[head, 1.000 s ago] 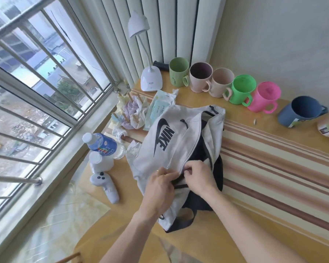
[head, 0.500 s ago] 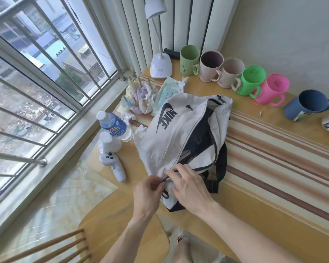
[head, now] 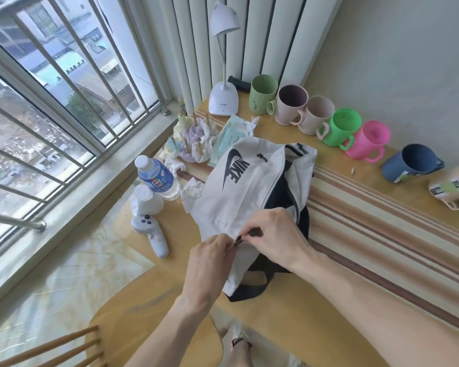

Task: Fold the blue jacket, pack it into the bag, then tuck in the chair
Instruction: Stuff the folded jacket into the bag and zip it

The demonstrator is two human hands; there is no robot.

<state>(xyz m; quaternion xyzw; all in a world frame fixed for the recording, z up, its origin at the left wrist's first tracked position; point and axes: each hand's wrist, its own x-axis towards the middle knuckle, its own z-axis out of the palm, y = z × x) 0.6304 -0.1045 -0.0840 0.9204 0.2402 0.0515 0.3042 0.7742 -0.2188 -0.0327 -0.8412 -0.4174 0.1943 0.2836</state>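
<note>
A white bag (head: 239, 192) with a black logo and black straps lies on the wooden table (head: 289, 324). Dark fabric, likely the blue jacket (head: 278, 192), shows through the bag's open top slit. My left hand (head: 212, 263) pinches the white fabric at the bag's near end. My right hand (head: 273, 234) pinches the small dark zipper pull right beside it. The wooden chair (head: 154, 319) stands at the bottom left, its seat out from the table and its spindle back at the frame edge.
A row of coloured mugs (head: 339, 128) lines the wall, with a white lamp (head: 223, 99) behind. A water bottle (head: 157, 178), a white jar (head: 146, 200), a white controller (head: 154, 234) and crumpled tissues (head: 196, 144) lie left of the bag. A barred window is at the left.
My hands slid along the bag's opening toward its near end and now pinch there. The view tilted down, bringing the chair into sight.
</note>
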